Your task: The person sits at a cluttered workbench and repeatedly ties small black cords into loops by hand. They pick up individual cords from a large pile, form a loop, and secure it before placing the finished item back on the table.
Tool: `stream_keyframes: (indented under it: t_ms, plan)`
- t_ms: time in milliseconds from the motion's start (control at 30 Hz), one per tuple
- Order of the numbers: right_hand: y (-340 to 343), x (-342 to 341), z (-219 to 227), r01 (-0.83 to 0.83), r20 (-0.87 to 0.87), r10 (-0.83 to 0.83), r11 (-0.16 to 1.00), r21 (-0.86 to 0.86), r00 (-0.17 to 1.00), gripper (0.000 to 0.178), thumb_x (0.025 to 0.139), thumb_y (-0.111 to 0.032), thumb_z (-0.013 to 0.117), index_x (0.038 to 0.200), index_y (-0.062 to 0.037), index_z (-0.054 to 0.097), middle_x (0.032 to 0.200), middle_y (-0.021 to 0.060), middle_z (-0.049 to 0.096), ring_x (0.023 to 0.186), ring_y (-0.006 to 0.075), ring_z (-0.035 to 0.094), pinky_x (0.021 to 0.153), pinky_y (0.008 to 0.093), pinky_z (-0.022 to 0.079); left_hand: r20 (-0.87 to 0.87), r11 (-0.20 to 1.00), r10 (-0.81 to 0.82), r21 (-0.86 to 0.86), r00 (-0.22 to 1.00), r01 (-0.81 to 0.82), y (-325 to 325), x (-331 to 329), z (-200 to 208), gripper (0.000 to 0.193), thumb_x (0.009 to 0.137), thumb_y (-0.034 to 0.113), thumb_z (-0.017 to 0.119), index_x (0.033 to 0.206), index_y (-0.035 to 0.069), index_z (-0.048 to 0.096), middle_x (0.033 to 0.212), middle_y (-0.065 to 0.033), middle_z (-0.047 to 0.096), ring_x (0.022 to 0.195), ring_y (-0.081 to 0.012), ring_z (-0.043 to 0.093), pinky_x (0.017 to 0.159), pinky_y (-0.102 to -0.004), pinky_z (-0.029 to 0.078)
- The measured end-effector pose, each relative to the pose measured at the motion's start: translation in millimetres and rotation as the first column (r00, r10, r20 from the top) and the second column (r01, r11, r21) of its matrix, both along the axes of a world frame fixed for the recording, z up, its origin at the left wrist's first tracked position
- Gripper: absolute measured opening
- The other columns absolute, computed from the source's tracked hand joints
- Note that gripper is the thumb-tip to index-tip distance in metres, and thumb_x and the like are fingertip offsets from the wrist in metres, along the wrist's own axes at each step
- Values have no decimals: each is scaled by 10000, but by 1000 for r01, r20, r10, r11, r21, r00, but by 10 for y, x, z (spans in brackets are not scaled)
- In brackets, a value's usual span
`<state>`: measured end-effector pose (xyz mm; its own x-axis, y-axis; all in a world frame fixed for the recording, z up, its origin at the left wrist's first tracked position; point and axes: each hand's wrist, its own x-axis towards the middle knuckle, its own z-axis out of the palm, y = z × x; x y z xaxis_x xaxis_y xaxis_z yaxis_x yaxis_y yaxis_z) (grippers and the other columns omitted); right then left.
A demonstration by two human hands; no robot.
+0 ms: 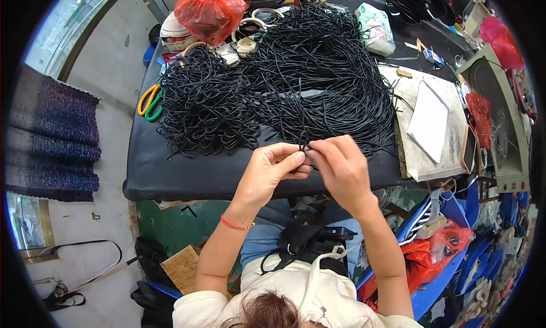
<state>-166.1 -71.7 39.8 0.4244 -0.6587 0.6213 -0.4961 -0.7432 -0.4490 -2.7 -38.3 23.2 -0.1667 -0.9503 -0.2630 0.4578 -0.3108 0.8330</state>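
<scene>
Both my hands meet over the near edge of a black padded table (187, 177). My left hand (278, 164) pinches a thin black cord (303, 142) between thumb and fingers. Close against it, my right hand (341, 166) has its fingertips closed on the same cord, where a small loop or knot shows. The exact shape between the fingers is partly hidden. Just beyond lies a big heap of long black cords (335, 72). To its left sits a smaller pile of looped black cords (207, 100).
Scissors with orange and green handles (149, 102) lie at the table's left. A red plastic bag (210, 12) stands behind the piles. At right are a pale board (438, 157) with a white pad (424, 120) and a tissue pack (375, 29). A blue chair (432, 282) holds red bags.
</scene>
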Motion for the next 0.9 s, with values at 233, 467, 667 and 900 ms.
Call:
stream_keyframes:
  t_ms: [233, 467, 667, 900]
  plan:
    - [-13, -50, 363, -189, -363, 143, 977, -96, 921, 188, 656, -94, 583, 829, -46, 529, 769, 61, 464, 731, 214, 459, 664, 316, 364, 682, 936, 21, -270, 731, 225, 62, -73, 0, 170, 859, 31, 523, 973, -43, 625, 858, -71, 644, 744, -105, 598, 680, -237, 483]
    - [-42, -118, 34, -162, 170, 89, 861, 482, 981, 71, 801, -13, 570, 868, 6, 583, 776, 100, 542, 656, 239, 544, 582, 321, 432, -53, 995, -60, -85, 997, 55, 106, -16, 90, 351, 888, 99, 549, 1214, -17, 486, 914, -69, 619, 786, -111, 595, 733, -244, 501]
    - [204, -45, 132, -88, 128, 19, 826, 557, 992, 150, 799, 35, 536, 932, 12, 601, 766, 90, 582, 658, 171, 573, 580, 260, 451, 148, 990, 65, -133, 987, -46, 82, -3, -20, 223, 889, 78, 542, 1091, -15, 562, 905, -49, 606, 767, -83, 576, 703, -220, 491]
    - [266, -85, 31, -531, 608, -138, 362, 766, 782, 159, 847, -22, 568, 991, 13, 626, 878, 57, 643, 755, 77, 582, 688, 215, 478, 39, 977, 156, -151, 987, -148, 123, -101, -66, 180, 869, 61, 571, 1022, -35, 573, 891, -86, 621, 789, -106, 598, 726, -234, 505]
